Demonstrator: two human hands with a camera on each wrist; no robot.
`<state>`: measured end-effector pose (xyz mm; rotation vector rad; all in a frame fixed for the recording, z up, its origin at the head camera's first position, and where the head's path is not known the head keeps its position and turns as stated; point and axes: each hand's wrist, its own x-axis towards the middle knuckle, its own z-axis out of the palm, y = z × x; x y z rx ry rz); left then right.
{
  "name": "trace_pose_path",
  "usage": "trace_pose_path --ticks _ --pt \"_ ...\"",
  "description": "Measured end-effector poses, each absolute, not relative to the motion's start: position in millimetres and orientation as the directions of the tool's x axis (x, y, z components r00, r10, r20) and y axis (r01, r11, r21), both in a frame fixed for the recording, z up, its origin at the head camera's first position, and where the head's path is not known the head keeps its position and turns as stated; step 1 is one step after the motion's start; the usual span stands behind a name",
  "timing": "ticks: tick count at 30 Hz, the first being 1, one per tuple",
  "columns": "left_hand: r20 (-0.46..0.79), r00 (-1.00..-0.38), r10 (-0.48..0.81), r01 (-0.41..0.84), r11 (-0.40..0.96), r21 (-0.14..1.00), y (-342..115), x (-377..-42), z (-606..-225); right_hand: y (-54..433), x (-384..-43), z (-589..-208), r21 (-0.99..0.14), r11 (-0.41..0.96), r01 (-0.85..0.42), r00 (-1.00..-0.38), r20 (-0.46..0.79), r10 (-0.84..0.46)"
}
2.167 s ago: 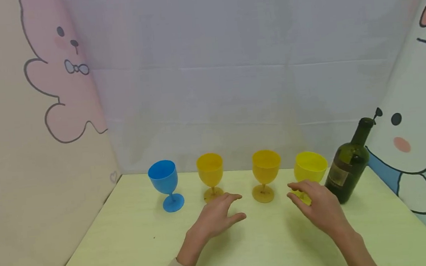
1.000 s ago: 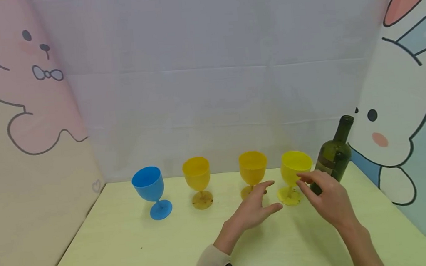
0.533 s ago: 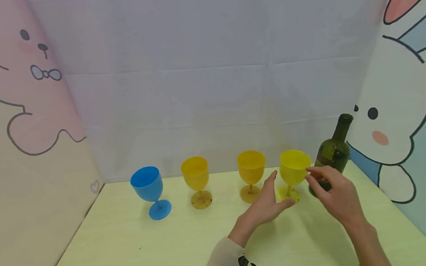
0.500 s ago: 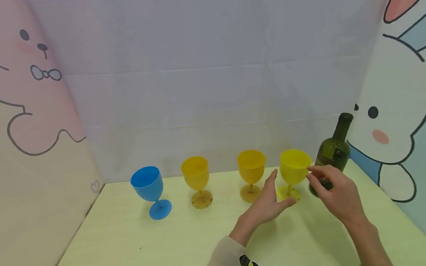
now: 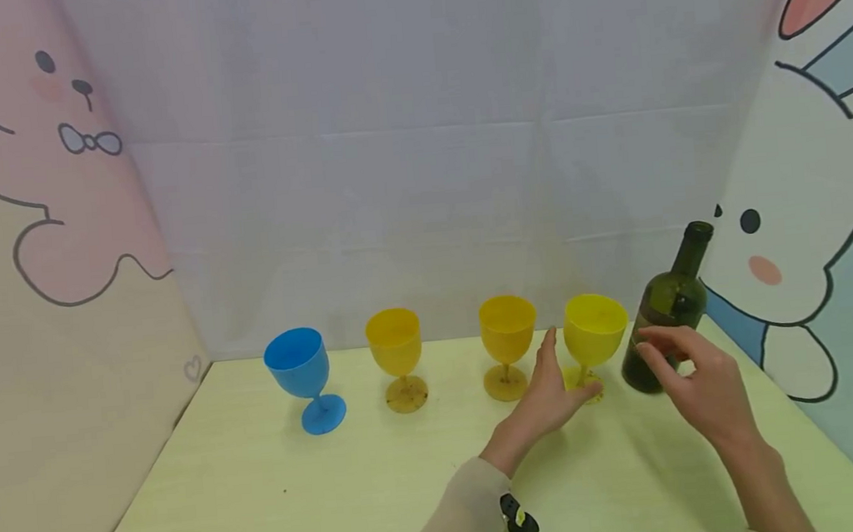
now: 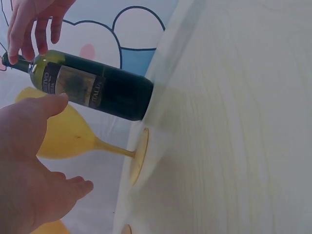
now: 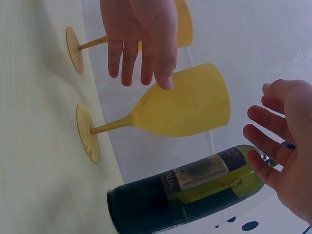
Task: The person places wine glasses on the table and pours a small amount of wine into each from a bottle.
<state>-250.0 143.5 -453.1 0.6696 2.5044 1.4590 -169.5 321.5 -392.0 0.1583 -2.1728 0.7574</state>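
My left hand [image 5: 545, 394] is spread, with thumb and fingers apart, in front of the bright yellow goblet [image 5: 595, 334]. In the right wrist view its thumb overlaps that goblet's bowl [image 7: 183, 105]; I cannot tell whether they touch. The fingers of my right hand [image 5: 702, 382] are bent loosely, holding nothing, in front of the dark green wine bottle [image 5: 673, 298]. The bottle stands upright just right of the bright yellow goblet, its label [image 6: 75, 85] showing in the left wrist view. An amber-yellow goblet [image 5: 508, 330] stands left of my left hand.
Further left on the pale wooden table [image 5: 384, 495] stand another amber-yellow goblet [image 5: 393, 344] and a blue goblet [image 5: 299, 364]. A white cloth [image 5: 389, 177] hangs behind the row. Walls with cartoon animals rise on both sides.
My left hand has moved right, from near the left amber goblet to the bright yellow one. My right hand has shifted right, toward the bottle. The view has turned a little right.
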Motion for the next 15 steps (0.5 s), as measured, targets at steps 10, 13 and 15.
trace_pose_path --ticks 10,13,15 --pt "0.095 -0.915 0.393 0.235 0.326 0.916 168 -255 -447 323 -158 -377 -0.614 0.749 -0.25 -0.743 0.618 0.258" --pt "0.109 -0.929 0.353 0.222 0.299 0.928 173 -256 -446 326 -158 -376 -0.617 0.75 -0.238 -0.746 0.611 0.266" --pt "0.12 -0.937 0.328 0.218 0.282 0.935 175 -257 -446 328 -158 -376 -0.62 0.749 -0.233 -0.745 0.609 0.272"
